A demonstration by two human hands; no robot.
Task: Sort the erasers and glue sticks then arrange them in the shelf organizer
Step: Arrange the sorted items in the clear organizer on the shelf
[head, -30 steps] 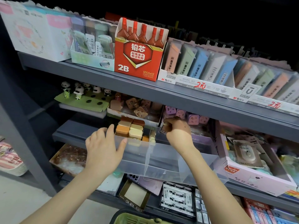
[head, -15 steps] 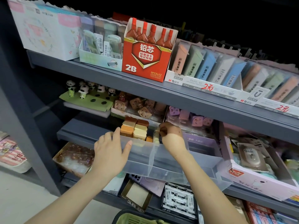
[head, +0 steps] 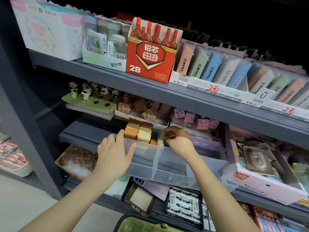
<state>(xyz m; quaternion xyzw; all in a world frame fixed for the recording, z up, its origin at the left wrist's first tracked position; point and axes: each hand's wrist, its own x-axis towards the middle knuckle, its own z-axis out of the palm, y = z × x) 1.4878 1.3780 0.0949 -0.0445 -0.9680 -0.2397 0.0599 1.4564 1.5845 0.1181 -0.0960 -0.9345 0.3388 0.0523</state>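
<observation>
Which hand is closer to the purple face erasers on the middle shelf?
Right. The right hand, pinching a pale item, sits just below the purple erasers; the left hand rests on the clear organizer, well to their left.

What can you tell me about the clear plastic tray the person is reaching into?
The tray is a long, see-through plastic box, split by thin dividers. It sits on the middle shelf, jutting over its edge. Brown, orange and cream erasers are stacked in its left section. The left hand rests on its left corner; the right hand pinches a pale piece by a divider.
</observation>
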